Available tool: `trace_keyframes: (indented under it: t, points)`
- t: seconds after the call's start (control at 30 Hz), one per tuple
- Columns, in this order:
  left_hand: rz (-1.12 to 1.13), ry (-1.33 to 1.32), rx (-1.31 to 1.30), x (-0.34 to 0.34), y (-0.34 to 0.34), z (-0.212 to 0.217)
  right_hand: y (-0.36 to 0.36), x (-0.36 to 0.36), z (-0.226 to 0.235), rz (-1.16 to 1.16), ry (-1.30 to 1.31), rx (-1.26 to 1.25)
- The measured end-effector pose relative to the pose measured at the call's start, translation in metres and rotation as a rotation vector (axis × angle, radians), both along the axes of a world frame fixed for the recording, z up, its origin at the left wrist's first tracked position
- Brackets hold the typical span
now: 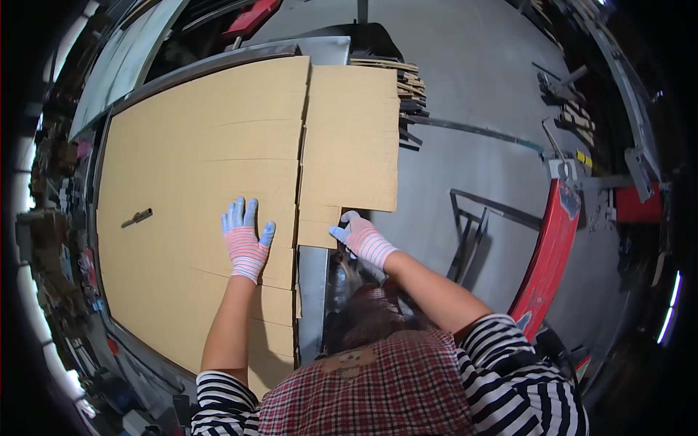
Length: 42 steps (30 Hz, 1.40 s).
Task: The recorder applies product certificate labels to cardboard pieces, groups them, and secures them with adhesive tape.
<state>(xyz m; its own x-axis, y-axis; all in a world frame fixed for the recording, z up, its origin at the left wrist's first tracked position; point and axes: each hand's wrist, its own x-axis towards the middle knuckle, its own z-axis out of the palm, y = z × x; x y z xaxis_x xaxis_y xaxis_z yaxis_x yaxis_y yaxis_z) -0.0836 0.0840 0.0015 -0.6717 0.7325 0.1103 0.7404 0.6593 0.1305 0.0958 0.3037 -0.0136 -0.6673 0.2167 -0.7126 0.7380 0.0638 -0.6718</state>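
My left hand point(246, 240), in a striped glove with blue fingertips, lies flat with fingers spread on a large tan cardboard sheet point(167, 174). Several thin cut or crease lines run across that sheet toward its right edge. Beside it, along a jagged seam, lies a smaller cardboard piece point(349, 138) with a narrow tab at its near end. My right hand point(363, 238), gloved alike, pinches the tab's right edge, thumb on top; its other fingers are partly hidden. A small dark tool, perhaps a cutter point(137, 217), rests on the large sheet at left.
A grey metal table edge point(313, 291) shows below the tab. The smaller piece overhangs a stack of strips point(411, 91) at the far right. On the floor to the right stand a dark metal frame point(472, 225) and a worn red beam point(545, 254).
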Motion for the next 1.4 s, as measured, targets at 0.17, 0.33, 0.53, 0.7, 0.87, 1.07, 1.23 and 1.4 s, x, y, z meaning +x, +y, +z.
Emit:
trace_keyframes:
  t: [0.17,0.33,0.53,0.7,0.87,1.07,1.23,1.4]
  points:
    - [0.030,-0.036,0.022,-0.003,-0.002,0.003,-0.014,-0.015,0.002,-0.126,0.037,-0.125]
    - [0.016,-0.025,0.022,-0.003,-0.001,0.007,-0.032,-0.058,0.005,0.014,0.130,-0.106]
    - [-0.008,-0.049,0.072,-0.002,0.011,0.002,-0.032,-0.070,-0.029,0.041,0.117,-0.309]
    - [0.031,-0.051,0.042,-0.006,-0.007,0.001,0.014,0.027,0.015,-0.455,0.293,0.031]
    - [0.017,-0.058,0.030,-0.003,0.001,0.006,0.099,0.051,-0.073,-0.371,0.203,0.759]
    - [0.012,-0.053,0.042,-0.002,0.002,0.010,0.045,-0.019,-0.062,-0.309,0.246,0.366]
    - [0.029,-0.052,0.026,-0.003,-0.002,0.008,0.031,-0.074,0.017,0.017,0.106,0.466]
    - [0.047,-0.079,0.005,-0.002,0.000,0.011,0.054,-0.063,-0.033,-0.113,0.005,-0.027]
